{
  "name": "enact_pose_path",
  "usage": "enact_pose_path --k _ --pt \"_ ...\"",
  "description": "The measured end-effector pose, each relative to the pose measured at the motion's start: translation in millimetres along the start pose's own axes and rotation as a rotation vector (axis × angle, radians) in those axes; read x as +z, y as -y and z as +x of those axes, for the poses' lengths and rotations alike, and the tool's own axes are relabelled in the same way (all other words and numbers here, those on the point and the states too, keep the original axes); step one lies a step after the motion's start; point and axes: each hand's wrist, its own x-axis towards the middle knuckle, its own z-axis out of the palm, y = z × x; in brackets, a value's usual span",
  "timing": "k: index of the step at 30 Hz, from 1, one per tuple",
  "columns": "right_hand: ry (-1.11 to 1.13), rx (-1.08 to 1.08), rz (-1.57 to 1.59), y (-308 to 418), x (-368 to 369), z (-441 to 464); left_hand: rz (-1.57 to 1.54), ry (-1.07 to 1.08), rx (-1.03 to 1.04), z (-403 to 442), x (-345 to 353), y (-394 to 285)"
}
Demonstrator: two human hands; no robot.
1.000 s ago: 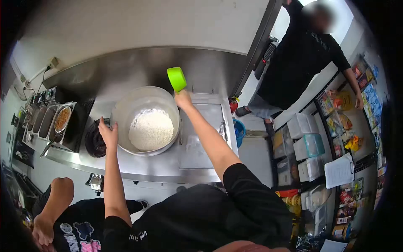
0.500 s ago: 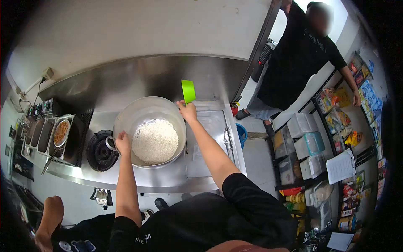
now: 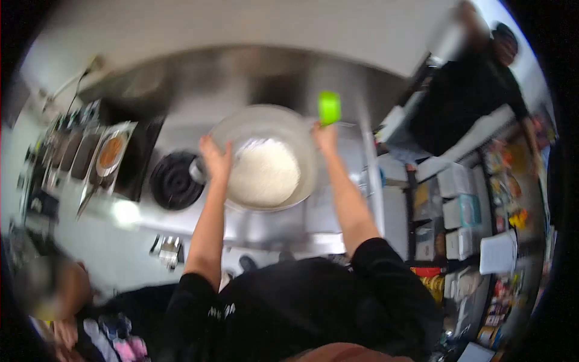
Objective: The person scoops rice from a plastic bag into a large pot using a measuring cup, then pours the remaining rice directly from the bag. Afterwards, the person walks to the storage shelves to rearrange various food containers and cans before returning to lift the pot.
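A large metal pot [image 3: 307, 181] stands on the steel counter, holding a bed of white grains that look like rice [image 3: 265, 172]. My left hand [image 3: 216, 160] is at the pot's left rim, thumb spread away from the fingers; motion blur hides whether it touches the rim. Beyond the pot's right edge, my right hand [image 3: 325, 137] grips a bright green measuring cup [image 3: 329, 108] by its lower end, with the cup raised above the hand. The pot's left handle [image 3: 197, 171] shows beside my left wrist.
A black burner [image 3: 177, 181] lies left of the pot. Further left are metal trays, one with a strainer of brown food [image 3: 111, 151]. Shelves with plastic boxes [image 3: 461, 211] stand at right. One person [image 3: 449, 102] is near the doorway, another [image 3: 120, 320] at lower left.
The view has shifted and blurred, so the pot appears further right and higher. My left hand's thumb has spread from its fingers. My right hand still holds the green cup.
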Motion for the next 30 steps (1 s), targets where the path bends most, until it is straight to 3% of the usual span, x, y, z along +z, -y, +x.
enact_pose_path --k 1,2,3,5,6,11,15,17,18,24,28,30 --pt "0.015 -0.074 0.04 -1.5 -4.6 0.1 -0.031 0.014 0.002 -0.1 -15.2 -11.6" --pt "0.077 0.01 -0.003 16.3 -21.0 -7.5 -0.048 -0.051 0.052 -1.3 -16.2 -7.4" --pt "0.026 -0.113 0.107 -3.9 -8.4 0.2 -0.098 -0.071 0.05 -0.8 -29.3 -15.1" --pt "0.116 -0.043 0.246 -26.3 2.6 15.4 -0.084 -0.124 0.105 4.3 -40.9 -11.5" --pt "0.16 0.082 0.274 -3.5 -13.8 6.9 -0.046 -0.132 0.09 6.4 -43.0 -7.9" --pt "0.197 0.125 0.528 -14.6 -3.9 9.3 0.156 -0.157 0.039 10.7 -43.7 -12.8" --pt "0.244 0.168 0.631 -6.5 -11.3 4.0 0.136 -0.213 0.007 7.3 -44.6 -2.6" --pt "0.267 0.192 0.659 3.8 -15.6 -3.2 0.14 0.045 -0.135 4.8 -47.8 13.8" --pt "0.268 0.181 0.67 10.0 -17.8 -8.5 0.152 0.048 -0.145 2.9 -45.9 19.4" --pt "0.306 0.21 0.685 13.2 -21.8 -7.7 0.448 -0.1 0.116 -11.2 -41.6 27.5" --pt "0.325 0.194 0.677 12.0 -26.2 -10.0 0.358 -0.321 0.109 -16.3 -50.7 20.8" --pt "0.314 0.232 0.703 12.8 -25.9 -9.7 0.268 -0.292 0.043 -17.6 -51.3 25.0"
